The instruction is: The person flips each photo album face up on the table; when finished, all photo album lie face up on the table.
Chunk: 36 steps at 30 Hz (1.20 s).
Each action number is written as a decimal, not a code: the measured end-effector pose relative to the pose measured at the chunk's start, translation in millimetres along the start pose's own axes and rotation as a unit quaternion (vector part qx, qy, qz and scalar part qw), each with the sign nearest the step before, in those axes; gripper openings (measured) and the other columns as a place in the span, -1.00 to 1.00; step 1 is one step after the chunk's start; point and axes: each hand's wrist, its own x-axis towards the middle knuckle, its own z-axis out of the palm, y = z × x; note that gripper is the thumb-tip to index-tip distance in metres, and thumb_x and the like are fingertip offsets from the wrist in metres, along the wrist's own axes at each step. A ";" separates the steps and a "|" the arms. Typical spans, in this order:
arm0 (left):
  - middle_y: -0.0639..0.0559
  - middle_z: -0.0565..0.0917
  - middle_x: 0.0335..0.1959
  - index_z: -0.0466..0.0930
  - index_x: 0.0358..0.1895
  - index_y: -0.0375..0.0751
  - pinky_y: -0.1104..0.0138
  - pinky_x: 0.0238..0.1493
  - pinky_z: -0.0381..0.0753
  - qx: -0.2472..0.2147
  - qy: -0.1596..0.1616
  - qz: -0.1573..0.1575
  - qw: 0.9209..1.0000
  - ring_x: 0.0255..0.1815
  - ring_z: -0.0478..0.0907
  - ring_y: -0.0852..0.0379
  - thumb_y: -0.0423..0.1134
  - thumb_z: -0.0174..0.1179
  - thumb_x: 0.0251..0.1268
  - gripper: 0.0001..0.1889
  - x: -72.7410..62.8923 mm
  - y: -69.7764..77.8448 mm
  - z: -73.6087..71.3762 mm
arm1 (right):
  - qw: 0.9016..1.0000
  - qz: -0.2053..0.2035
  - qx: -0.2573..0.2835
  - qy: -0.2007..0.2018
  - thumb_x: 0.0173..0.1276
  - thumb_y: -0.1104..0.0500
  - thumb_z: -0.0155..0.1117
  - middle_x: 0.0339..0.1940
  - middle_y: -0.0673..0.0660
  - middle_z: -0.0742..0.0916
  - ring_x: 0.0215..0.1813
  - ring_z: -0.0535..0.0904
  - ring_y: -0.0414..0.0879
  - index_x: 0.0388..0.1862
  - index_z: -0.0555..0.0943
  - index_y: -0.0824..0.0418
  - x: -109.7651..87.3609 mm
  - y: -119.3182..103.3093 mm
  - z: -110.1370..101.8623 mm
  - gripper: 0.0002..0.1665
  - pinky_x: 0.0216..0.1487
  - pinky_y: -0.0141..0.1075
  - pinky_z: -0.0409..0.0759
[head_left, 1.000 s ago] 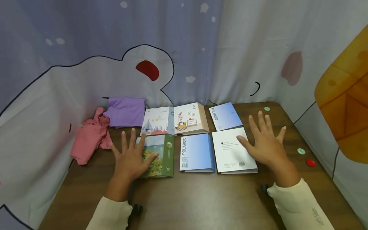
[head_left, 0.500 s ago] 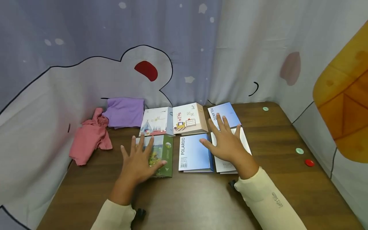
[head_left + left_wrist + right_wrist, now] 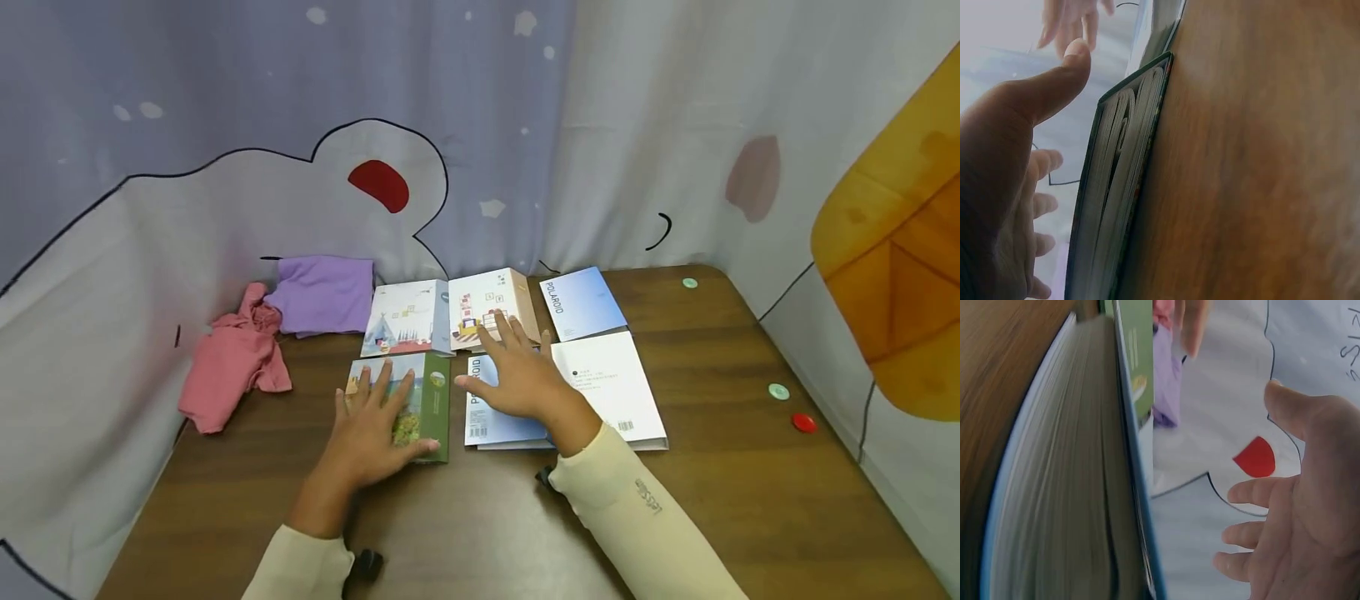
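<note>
My left hand [image 3: 371, 437] is spread over the green album [image 3: 437, 408] at the front left; in the left wrist view a gap shows between the hand and the album's cover [image 3: 1085, 181]. My right hand [image 3: 521, 379] hovers with fingers apart above the front blue POLAROID album [image 3: 498, 429], partly hiding it. In the right wrist view that hand stands off from the blue album's page edges [image 3: 1063, 469]. Neither hand holds anything. To the right lies a white album [image 3: 611, 392] with small print and a barcode.
Behind lie two illustrated albums [image 3: 405, 312] and a smaller blue POLAROID album [image 3: 583, 304]. A purple cloth [image 3: 326, 292] and a pink cloth [image 3: 236, 358] sit at the left. Green discs [image 3: 778, 392] and a red disc [image 3: 804, 423] lie at the right. Curtains border the table's back and sides.
My right hand has swept left, from the white album's right side to above the front blue album. The left hand has shifted slightly right over the green album. The albums stay put.
</note>
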 end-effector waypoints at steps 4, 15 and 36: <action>-0.23 0.03 0.84 0.11 0.80 0.10 -0.69 0.54 -0.08 -0.018 -0.008 0.018 1.000 0.81 -0.07 -0.54 0.55 0.37 0.19 0.20 -1.1 -1.7 2.0 | 0.999 -0.022 0.012 -0.029 0.56 -0.55 0.09 0.90 0.21 -0.01 0.89 -0.14 0.25 0.86 0.09 -0.02 9.7 -10.5 8.3 0.12 0.73 0.53 -0.18; -0.23 0.01 0.85 0.12 0.80 0.10 -0.74 0.50 -0.15 -0.062 -0.029 0.057 0.996 0.81 -0.15 -0.57 0.44 0.48 0.18 0.19 -5.0 -7.9 5.4 | 0.996 -0.043 0.050 -0.068 0.57 -0.29 0.35 0.90 0.25 -0.02 0.89 -0.18 0.29 0.83 0.18 0.08 29.3 -20.7 23.2 0.05 0.80 0.39 -0.18; -0.17 -0.02 0.86 0.07 0.81 0.11 -0.72 0.51 -0.37 -0.083 -0.054 0.070 0.993 0.83 -0.23 -0.52 0.45 0.48 0.19 0.21 -6.3 -15.1 17.2 | 0.996 -0.014 0.024 -0.079 0.40 -0.39 0.50 0.89 0.24 0.01 0.90 -0.24 0.22 0.80 0.26 -0.12 53.6 -28.3 51.8 0.12 0.81 0.38 -0.26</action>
